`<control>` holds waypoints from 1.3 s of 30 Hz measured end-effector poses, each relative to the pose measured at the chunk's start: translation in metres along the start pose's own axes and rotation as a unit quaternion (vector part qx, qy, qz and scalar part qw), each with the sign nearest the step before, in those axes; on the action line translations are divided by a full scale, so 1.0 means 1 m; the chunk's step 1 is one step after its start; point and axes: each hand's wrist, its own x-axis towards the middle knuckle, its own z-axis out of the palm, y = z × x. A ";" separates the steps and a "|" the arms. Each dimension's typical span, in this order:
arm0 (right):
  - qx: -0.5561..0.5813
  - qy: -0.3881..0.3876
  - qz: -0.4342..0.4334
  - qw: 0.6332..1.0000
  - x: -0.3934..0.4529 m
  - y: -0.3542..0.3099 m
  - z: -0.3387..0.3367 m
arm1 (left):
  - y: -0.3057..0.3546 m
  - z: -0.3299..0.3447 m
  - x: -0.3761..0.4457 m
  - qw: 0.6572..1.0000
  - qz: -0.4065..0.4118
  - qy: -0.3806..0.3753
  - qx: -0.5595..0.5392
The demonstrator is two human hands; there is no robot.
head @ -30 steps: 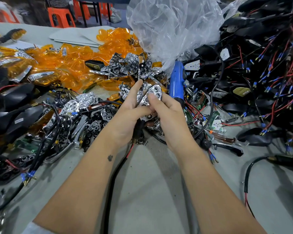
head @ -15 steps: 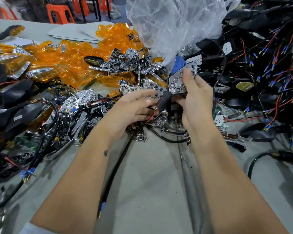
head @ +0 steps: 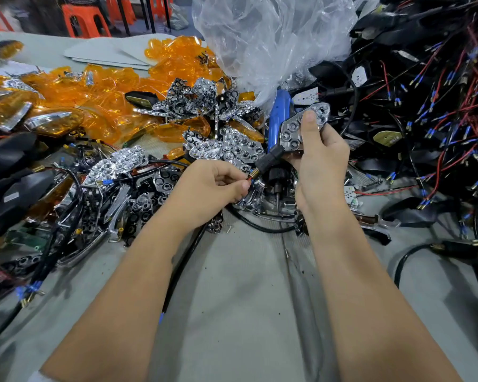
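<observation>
The right hand (head: 320, 166) grips a shiny plate (head: 291, 128), with the thumb pressed on its front, and holds it up above the surface (head: 246, 285). A black stem (head: 271, 158) sticks out of the plate's low end, toward the left hand (head: 213, 186). The left hand pinches a thin wire (head: 253, 175) at the stem's tip. A blue tool (head: 278, 114) lies just behind the plate. Orange covers (head: 108, 106) are piled beyond the left hand.

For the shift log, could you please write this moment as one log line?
right hand: grips chrome reflector | left hand: pinches wire end at its black sleeve | behind: blue tool, orange covers
</observation>
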 end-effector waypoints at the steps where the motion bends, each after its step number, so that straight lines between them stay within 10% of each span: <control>1: -0.006 0.001 -0.002 1.000 0.000 0.001 0.000 | -0.001 0.001 0.000 1.000 0.002 0.008 -0.003; 39: 0.018 -0.019 0.037 0.999 -0.011 0.014 -0.002 | -0.005 0.002 0.000 0.988 -0.023 0.142 -0.065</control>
